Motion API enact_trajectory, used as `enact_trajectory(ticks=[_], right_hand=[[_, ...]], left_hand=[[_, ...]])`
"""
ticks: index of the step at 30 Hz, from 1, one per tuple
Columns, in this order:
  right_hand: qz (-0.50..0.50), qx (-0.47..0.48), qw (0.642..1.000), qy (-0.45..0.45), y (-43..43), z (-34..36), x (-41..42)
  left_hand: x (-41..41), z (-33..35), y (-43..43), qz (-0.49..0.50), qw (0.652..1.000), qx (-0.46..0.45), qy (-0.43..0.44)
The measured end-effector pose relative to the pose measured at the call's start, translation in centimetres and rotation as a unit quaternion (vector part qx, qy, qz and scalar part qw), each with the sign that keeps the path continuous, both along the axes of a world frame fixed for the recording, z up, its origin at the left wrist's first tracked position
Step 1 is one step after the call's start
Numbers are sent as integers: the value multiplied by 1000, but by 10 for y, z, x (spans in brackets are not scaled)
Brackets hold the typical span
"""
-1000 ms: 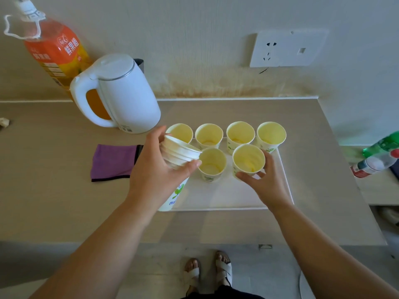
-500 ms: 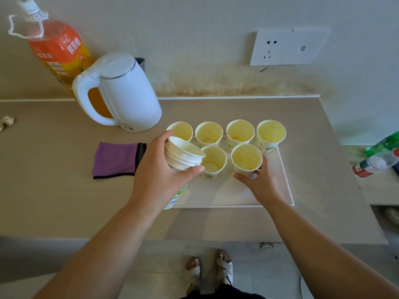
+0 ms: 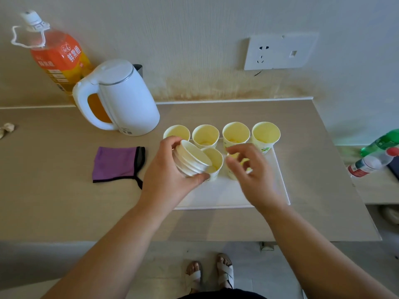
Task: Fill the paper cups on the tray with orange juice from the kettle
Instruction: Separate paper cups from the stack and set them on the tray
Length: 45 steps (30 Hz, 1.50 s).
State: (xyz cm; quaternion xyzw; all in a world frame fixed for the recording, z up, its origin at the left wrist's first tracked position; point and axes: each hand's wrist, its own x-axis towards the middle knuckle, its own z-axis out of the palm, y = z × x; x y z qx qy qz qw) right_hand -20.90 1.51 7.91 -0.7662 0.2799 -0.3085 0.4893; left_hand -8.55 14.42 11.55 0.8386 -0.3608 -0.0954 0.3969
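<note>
Here, left hand (image 3: 170, 180) grips cup stack (image 3: 190, 161).

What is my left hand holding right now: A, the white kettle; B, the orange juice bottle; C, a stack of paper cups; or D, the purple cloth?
C: the left hand grips a tilted stack of paper cups over the left side of the tray, while the white kettle, purple cloth and orange juice bottle are untouched.
</note>
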Motion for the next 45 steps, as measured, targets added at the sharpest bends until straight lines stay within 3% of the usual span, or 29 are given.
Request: enact_trajectory(ticks=[2, 4, 10, 15, 18, 22, 25, 28, 31, 34, 37, 39, 42, 45], right_hand=[[89, -57, 994, -1, 12, 14, 15], [113, -96, 989, -10, 19, 17, 26], [103, 49, 993, -36, 23, 23, 33], [21, 123, 991, -57, 29, 30, 40], [-35, 153, 985, -67, 16, 38, 40], [-3, 173, 984, -45, 5, 44, 40], [-5, 300, 952, -62, 8, 38, 40], [19, 455, 884, -105, 7, 33, 42], [84, 508, 851, -104, 4, 35, 36], [98, 479, 867, -95, -1, 30, 27], [40, 461, 862, -205, -14, 28, 14], [-15, 382, 888, -257, -29, 26, -3], [-119, 220, 945, -213, -49, 10, -33], [-163, 150, 967, -127, -63, -20, -56]], left_hand=[[-3, 4, -4, -7, 1000, 11, -14], [-3, 5, -5, -14, 999, 17, -26], [0, 10, -4, -5, 997, 24, -78], [1, 11, -6, -6, 991, 44, -129], [2, 9, -2, -14, 990, 50, -132], [3, 5, 3, -14, 994, 38, -100], [2, 5, 0, -12, 995, 6, -100], [0, 5, -3, -23, 995, -1, -95], [0, 5, -3, -32, 995, -8, -98], [-2, 6, -4, -35, 997, -9, -71], [-3, 8, -5, -35, 999, -19, -19], [-2, 11, -6, -23, 998, -41, 34], [-3, 12, -9, -10, 994, -61, 90], [-7, 11, -12, -2, 989, -49, 136]])
